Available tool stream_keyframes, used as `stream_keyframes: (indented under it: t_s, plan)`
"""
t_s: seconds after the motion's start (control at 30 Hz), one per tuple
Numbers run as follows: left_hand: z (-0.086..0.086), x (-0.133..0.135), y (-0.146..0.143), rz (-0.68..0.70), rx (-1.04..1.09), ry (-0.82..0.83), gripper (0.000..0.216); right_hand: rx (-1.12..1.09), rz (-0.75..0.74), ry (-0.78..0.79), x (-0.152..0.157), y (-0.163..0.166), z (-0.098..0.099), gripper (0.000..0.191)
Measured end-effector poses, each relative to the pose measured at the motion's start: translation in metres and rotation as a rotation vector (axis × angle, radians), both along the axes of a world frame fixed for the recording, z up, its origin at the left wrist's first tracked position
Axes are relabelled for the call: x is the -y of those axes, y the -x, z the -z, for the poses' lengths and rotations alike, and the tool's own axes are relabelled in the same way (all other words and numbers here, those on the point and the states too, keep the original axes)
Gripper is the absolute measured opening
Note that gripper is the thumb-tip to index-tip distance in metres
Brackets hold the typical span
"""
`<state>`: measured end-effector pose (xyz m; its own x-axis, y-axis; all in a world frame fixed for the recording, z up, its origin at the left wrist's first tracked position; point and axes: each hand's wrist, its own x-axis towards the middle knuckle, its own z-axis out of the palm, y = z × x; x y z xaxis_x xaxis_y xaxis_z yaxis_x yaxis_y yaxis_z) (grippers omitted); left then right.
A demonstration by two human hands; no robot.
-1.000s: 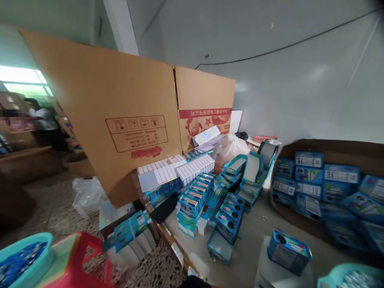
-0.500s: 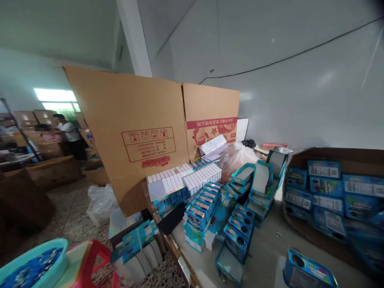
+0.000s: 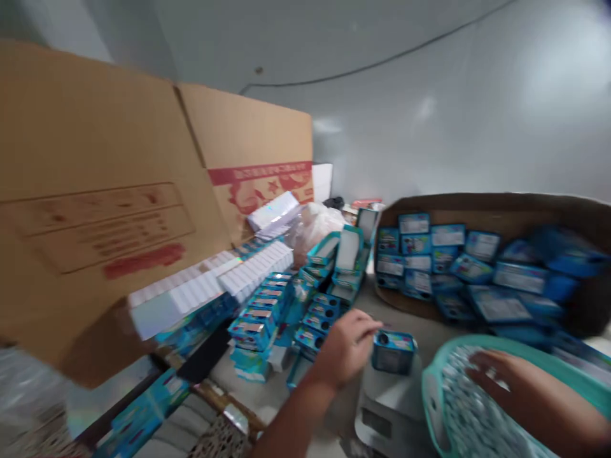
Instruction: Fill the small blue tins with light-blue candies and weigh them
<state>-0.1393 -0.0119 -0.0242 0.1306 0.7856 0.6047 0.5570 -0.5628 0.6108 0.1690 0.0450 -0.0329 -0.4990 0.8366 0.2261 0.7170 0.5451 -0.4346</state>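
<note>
My left hand (image 3: 344, 348) reaches over the table toward a small blue box (image 3: 393, 351) that stands on a grey device (image 3: 391, 407); its fingertips are at the box's left side, and I cannot tell whether they grip it. My right hand (image 3: 513, 381) lies inside a teal basket (image 3: 432, 388) full of small silvery pieces, fingers stretched over them. The picture is smeared by motion.
A large tan carton (image 3: 119, 191) stands open at the left. Rows of blue boxes (image 3: 267, 305) and white boxes (image 3: 229, 280) cover the table's middle. A shallow cardboard tray (image 3: 496, 210) filled with blue boxes sits at the right, against a grey wall.
The view has swung right and down. Both my hands have come into view, the left by the small blue box, the right in the teal basket. The person at far left is out of view.
</note>
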Motion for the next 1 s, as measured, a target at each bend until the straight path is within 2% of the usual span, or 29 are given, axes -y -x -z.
stream_keyframes:
  t_s: [0.13, 0.3, 0.43, 0.57, 0.73, 0.83, 1.0]
  plan:
    - [0.005, -0.009, 0.012, -0.042, 0.049, 0.028, 0.023, 0.139, 0.082, 0.113, 0.007, -0.003, -0.009, 0.031]
    - [0.012, -0.012, 0.001, -0.021, 0.087, 0.016, 0.018, 0.236, 0.114, 0.172, 0.014, 0.01, -0.033, 0.027]
    - [0.011, -0.016, -0.009, 0.018, 0.098, -0.003, 0.015, 0.25, 0.125, 0.203, 0.02, 0.012, -0.043, 0.025]
    - [0.014, -0.024, -0.017, 0.052, 0.099, 0.013, 0.015, 0.229, 0.112, 0.198, 0.02, 0.01, -0.043, 0.024]
    - [0.019, -0.031, -0.021, -0.045, 0.068, 0.02, 0.014, 0.247, 0.128, 0.166, 0.014, 0.006, -0.034, 0.02]
    - [0.02, -0.03, -0.02, -0.049, 0.04, 0.034, 0.013, 0.25, 0.14, 0.142, 0.013, 0.005, -0.031, 0.021]
    - [0.021, -0.028, -0.016, -0.021, -0.138, -0.05, 0.017, 0.268, 0.143, 0.139, 0.013, 0.008, -0.033, 0.021]
